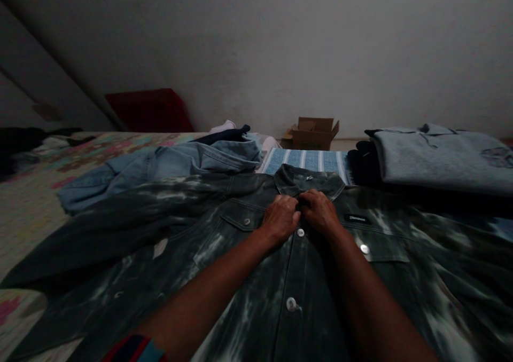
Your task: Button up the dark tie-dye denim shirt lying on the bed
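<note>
A dark green-grey denim jacket (248,260) with pale tie-dye streaks lies spread out, front up, its collar away from me. My left hand (281,215) and my right hand (318,210) meet at the top of its front opening, just below the collar (290,176). The fingers of both are closed on the edges of the front placket there; the spot between them is hidden. White buttons (301,233) run down the front below my hands. To the right of my right hand, a dark label (357,219) sits above a chest pocket.
A light blue denim garment (192,162) lies beyond the jacket's left sleeve. Behind the collar are a blue-and-white striped cloth (308,159) and an open cardboard box (315,132). Folded grey clothing (444,156) is stacked at right. A floral sheet (32,212) covers the surface; a wall (256,47) rises behind.
</note>
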The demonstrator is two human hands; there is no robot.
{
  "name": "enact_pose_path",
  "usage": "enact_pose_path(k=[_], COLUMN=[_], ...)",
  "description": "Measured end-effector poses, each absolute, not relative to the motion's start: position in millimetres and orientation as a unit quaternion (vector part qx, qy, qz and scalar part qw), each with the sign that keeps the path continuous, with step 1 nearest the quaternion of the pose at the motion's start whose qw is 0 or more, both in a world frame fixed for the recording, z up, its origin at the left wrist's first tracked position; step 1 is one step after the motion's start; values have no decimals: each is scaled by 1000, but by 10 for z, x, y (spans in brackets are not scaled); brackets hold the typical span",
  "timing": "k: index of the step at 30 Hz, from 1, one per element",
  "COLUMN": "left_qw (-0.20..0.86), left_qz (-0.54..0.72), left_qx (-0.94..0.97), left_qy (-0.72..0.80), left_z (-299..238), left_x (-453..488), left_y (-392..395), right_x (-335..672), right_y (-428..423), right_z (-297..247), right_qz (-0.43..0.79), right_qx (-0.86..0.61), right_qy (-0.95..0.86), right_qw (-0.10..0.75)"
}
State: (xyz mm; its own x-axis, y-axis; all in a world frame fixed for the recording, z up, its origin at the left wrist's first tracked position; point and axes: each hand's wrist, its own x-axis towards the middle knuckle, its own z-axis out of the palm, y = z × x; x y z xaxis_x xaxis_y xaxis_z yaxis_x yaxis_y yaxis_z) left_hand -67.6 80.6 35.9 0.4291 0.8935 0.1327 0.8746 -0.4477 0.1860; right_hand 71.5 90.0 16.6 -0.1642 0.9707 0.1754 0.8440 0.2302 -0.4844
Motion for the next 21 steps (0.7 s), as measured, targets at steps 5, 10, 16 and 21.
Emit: enact_pose_path(k=[5,10,16,21], left_qw=[86,70,58,64], left_qz=[124,169,176,170], left_qx=[833,832,828,821], left_qy=[533,524,530,541], left_z=[335,307,292,289], left_x=[-715,-714,-713,-708], left_y=[769,622,428,404], right_x=[742,777,836,892], right_y=[925,937,964,965], right_z=[143,153,155,146], right_qz=[150,164,185,210], right_qx=[-594,-576,-545,-511], right_qy=[-759,-770,-787,-800], right_qw=[222,220,223,233])
